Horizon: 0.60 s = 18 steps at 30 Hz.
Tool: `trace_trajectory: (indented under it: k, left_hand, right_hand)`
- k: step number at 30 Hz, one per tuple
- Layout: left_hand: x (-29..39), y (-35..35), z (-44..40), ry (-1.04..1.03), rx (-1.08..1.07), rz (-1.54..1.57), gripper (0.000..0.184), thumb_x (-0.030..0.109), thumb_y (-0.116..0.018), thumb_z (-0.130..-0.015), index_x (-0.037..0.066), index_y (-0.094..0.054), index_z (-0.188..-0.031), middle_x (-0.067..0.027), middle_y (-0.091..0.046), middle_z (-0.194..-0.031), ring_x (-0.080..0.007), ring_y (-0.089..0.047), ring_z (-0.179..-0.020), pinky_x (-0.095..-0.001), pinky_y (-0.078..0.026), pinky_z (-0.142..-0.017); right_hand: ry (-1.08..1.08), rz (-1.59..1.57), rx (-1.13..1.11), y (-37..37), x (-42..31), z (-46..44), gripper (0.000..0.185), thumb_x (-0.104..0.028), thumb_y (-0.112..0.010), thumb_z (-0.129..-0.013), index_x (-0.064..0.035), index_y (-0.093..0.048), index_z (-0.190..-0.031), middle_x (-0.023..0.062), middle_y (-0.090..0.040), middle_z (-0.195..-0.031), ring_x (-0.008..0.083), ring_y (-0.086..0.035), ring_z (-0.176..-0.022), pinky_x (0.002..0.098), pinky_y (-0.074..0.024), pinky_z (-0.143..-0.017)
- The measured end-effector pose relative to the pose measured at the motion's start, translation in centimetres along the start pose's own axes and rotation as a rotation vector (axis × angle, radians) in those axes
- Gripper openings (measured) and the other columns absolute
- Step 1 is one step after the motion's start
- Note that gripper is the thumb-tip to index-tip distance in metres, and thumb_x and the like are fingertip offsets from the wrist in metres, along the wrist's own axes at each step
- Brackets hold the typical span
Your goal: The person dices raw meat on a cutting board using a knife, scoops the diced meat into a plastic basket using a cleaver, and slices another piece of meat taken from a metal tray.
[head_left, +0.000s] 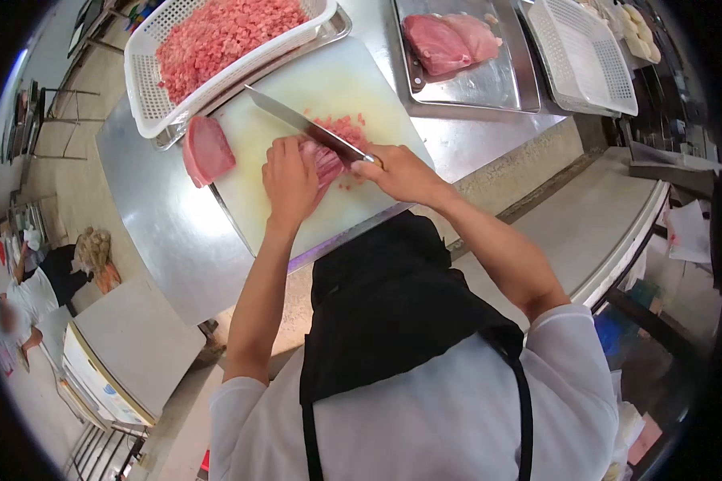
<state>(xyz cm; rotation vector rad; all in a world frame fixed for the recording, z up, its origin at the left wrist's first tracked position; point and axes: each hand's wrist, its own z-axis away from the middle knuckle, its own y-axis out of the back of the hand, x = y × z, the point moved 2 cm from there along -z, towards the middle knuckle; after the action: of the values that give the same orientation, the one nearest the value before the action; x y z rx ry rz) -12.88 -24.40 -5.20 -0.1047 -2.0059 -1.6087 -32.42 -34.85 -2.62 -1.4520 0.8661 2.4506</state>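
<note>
My right hand is closed round the handle of a kitchen knife, whose blade points to the upper left. Under my left hand lies a bundle of raw meat strips, held down with bent fingers close to the blade. Small diced meat is scattered on the far side of the blade, and a few bits lie near my right hand. All this rests on a white cutting board. A thick slab of raw meat sits at the board's left edge.
A white perforated basket heaped with diced meat stands at the upper left. At the upper right, a metal tray holds large meat pieces. Farther right is another white basket. A person is at the far left.
</note>
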Motion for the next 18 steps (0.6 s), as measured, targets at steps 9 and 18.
trace_trajectory:
  k: [9,18]
  left_hand:
    - [0.8,-0.5,2.5,-0.020,-0.110,-0.166,0.071,0.036,-0.061,-0.101,0.007,-0.034,-0.160,-0.0204,-0.038,-0.159,-0.0405,-0.046,-0.134,-0.0578,-0.038,-0.104]
    - [0.6,-0.6,1.3,-0.128,0.087,-0.171,0.045,0.024,-0.062,-0.100,0.006,-0.054,-0.140,-0.0200,-0.052,-0.140,-0.0385,-0.051,-0.123,-0.0571,-0.041,-0.095]
  right_hand:
    - [-0.232,-0.074,0.180,-1.8,-0.2,4.2,0.052,-0.048,-0.061,-0.102,0.0036,-0.064,-0.101,0.0277,-0.068,-0.083,0.0450,-0.068,-0.084,0.0499,-0.0516,-0.079]
    - [-0.295,-0.181,0.113,-1.2,-3.1,7.7,0.046,-0.040,-0.062,-0.102,0.0051,-0.066,-0.102,0.0254,-0.066,-0.080,0.0412,-0.067,-0.078,0.0471,-0.0511,-0.075]
